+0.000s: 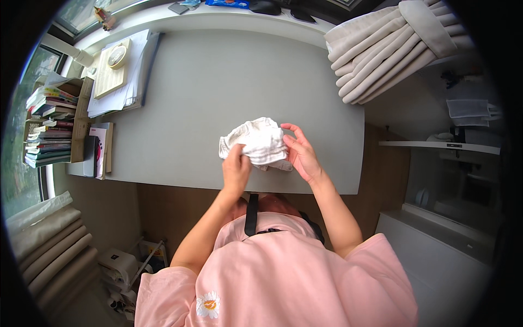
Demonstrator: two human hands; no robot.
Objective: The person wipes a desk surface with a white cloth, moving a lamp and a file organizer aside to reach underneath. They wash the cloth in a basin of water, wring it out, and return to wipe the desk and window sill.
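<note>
A bunched white cloth [263,141], possibly a small garment, is at the front part of the grey desk [196,102]. Its folds hide its exact shape. My left hand [237,167] pinches the cloth's lower left side between thumb and fingers. At the right edge of the cloth is my right hand [303,153], its fingers spread and curved; whether the thumb touches the fabric is hard to tell. A greyish piece of fabric [282,165] shows under the white cloth, near the desk's front edge, and I cannot tell if it is a separate piece.
Papers [139,69] and a wooden board [112,75] with a round object lie at the back left. Books fill a rack [81,122] by the window. A gathered beige curtain [376,57] hangs over the right back corner. Several small items line the sill [220,18].
</note>
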